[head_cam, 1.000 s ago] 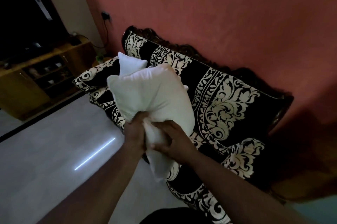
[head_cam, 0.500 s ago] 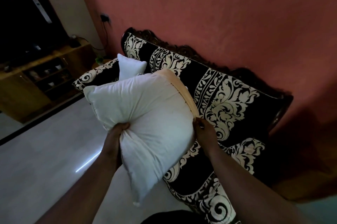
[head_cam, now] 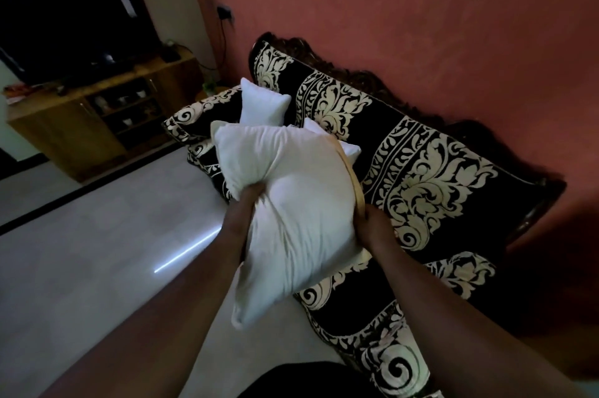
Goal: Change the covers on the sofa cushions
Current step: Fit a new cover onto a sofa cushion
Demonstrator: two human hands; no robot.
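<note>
I hold the bare white cushion [head_cam: 291,219] up in front of the sofa [head_cam: 421,177]. Left hand [head_cam: 249,206] bunches its near edge in a fist; right hand [head_cam: 372,222] pinches the tan seam. Best to square the corners before feeding it into a cover; none in sight

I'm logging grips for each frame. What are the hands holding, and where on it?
Both hold the white cushion: the left hand grips bunched fabric on its left side, the right hand holds its tan-trimmed right edge.
</note>
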